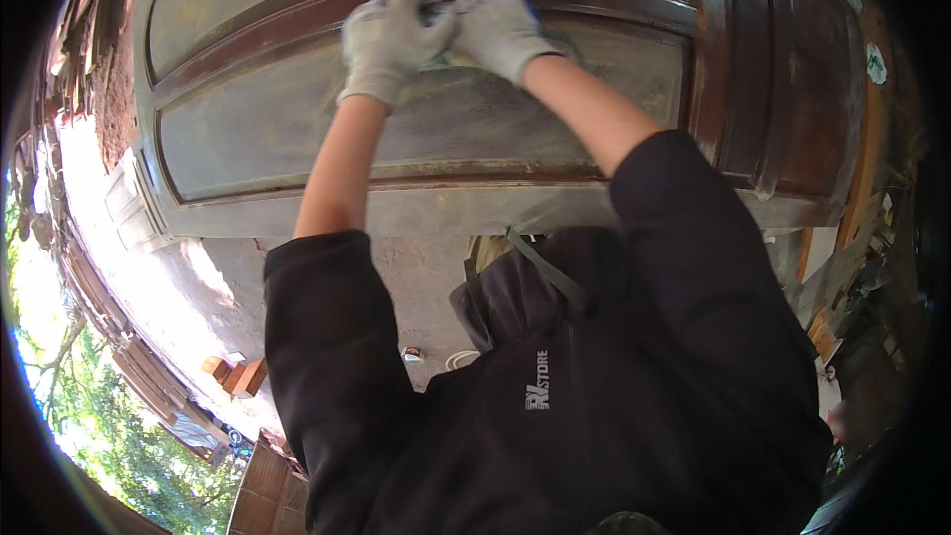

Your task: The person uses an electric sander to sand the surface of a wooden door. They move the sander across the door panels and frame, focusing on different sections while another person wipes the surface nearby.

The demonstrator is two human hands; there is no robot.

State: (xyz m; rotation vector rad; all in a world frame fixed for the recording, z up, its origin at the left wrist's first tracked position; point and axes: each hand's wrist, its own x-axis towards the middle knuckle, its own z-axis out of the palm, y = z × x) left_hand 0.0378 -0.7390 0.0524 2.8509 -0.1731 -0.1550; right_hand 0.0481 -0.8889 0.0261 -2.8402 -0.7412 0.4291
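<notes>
My left hand (pixel 393 37), in a pale work glove, is closed over the near panel of a wooden panelled door (pixel 287 129), close to its dark brown middle rail. Against it, thumb side to thumb side, my right hand (pixel 498 33) is closed too, in a matching glove. Whatever the fingers press or grip is hidden beneath them; a small dark gap shows between the two hands. The door lies flat across the upper view. Its panels look dull grey-green and streaky, while the rails and right end show dark reddish-brown.
A dark bag or cloth with straps (pixel 525 282) is below the door's near edge. Reddish-brown blocks (pixel 235 374) lie on the sunlit ground at left. Pale boards (pixel 134 203) lean by the door's left end. Planks (pixel 860 173) and clutter line the right side.
</notes>
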